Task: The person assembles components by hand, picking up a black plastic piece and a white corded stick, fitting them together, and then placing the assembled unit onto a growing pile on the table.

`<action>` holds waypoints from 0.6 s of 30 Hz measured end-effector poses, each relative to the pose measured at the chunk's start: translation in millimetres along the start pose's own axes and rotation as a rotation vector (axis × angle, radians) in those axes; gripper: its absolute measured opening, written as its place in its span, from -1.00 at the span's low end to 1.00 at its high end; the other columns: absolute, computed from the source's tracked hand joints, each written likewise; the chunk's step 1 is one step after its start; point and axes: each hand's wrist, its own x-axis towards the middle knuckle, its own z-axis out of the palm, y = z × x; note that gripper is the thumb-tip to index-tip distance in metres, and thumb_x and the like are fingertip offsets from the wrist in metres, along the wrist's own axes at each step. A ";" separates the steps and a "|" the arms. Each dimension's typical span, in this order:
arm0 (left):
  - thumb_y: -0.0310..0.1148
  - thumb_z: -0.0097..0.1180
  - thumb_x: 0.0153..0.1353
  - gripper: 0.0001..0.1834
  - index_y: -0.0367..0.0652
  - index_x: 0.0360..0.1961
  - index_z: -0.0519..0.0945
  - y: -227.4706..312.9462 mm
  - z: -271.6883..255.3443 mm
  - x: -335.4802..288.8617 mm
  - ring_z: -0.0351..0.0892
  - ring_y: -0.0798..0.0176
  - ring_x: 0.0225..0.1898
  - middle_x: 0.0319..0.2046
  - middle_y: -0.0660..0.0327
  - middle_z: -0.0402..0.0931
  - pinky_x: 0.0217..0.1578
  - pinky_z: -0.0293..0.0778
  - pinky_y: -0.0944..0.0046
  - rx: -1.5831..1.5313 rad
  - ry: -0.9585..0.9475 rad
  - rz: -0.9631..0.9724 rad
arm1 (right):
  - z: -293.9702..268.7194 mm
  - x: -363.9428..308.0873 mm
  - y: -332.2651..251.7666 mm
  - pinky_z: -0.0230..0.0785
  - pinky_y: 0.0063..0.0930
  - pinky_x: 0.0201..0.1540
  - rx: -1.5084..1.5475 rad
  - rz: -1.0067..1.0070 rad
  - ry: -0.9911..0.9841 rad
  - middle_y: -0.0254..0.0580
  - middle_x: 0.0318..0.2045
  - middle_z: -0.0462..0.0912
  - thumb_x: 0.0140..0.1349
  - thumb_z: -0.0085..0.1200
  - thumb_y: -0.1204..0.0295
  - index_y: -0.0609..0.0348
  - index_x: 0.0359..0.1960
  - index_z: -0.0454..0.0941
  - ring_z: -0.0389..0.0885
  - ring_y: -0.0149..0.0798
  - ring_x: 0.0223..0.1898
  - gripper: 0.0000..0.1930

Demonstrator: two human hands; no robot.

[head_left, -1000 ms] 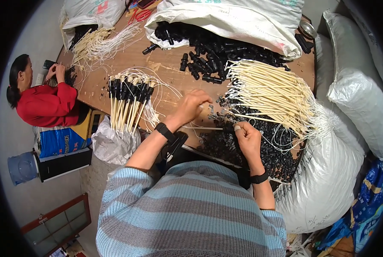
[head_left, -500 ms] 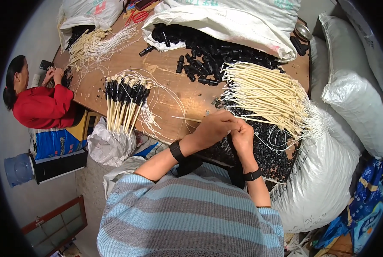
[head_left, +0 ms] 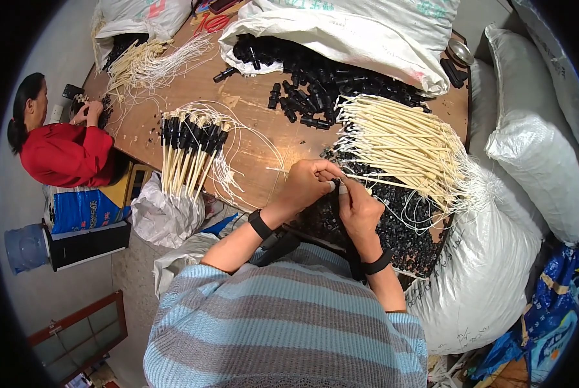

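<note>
My left hand [head_left: 305, 185] is closed over the table's near edge. From its left side sticks out the pale end of a thin cream stick [head_left: 275, 169]. My right hand [head_left: 362, 212] is closed too, its thumb and fingers pinching beside the left fingertips. A small black piece [head_left: 335, 186] shows between the two hands, mostly hidden by the fingers. Close to both hands lies a heap of tiny black parts [head_left: 403, 233]. A bundle of cream sticks with white cords [head_left: 399, 145] rests on this heap, to the right.
Left of my hands, cream sticks with black sleeves [head_left: 196, 139] lie at the table edge. A white sack [head_left: 341, 39] spills black plastic fittings [head_left: 312, 97] at the back. Full white sacks [head_left: 532, 142] stand right. A person in red [head_left: 69, 152] works at far left.
The hands have tilted and drawn slightly apart at the fingertips, uncovering the small black piece. Less of the cream stick shows left of my left hand. The view has shifted slightly.
</note>
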 end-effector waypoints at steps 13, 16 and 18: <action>-0.62 0.21 -0.18 -0.80 -0.24 -0.43 0.64 -4.7 -3.6 8.1 0.59 0.20 -0.38 -0.44 0.18 0.60 -0.37 0.48 0.31 0.272 0.207 0.343 | -9.2 -2.1 6.2 0.10 -0.64 -0.64 0.540 0.361 -0.164 -0.54 -0.69 0.36 0.17 0.18 0.50 0.23 -0.23 0.58 0.24 -0.61 -0.70 -0.85; -0.60 0.22 -0.18 -0.69 -0.21 -0.29 0.63 17.9 -0.2 3.6 0.57 0.11 -0.40 -0.40 0.14 0.59 -0.35 0.49 0.26 0.329 0.094 0.525 | -25.8 5.2 14.7 0.03 -0.68 -0.64 1.404 0.760 -0.164 -0.54 -0.66 0.36 0.21 0.15 0.49 0.27 -0.22 0.53 0.16 -0.64 -0.70 -0.85; -0.59 0.22 -0.17 -0.60 -0.18 -0.19 0.62 23.8 1.3 0.7 0.54 0.11 -0.44 -0.38 0.13 0.58 -0.35 0.48 0.25 0.280 -0.024 0.544 | -35.0 6.8 19.9 0.02 -0.72 -0.61 1.629 0.778 -0.185 -0.52 -0.64 0.35 0.26 0.13 0.48 0.29 -0.22 0.51 0.13 -0.65 -0.70 -0.85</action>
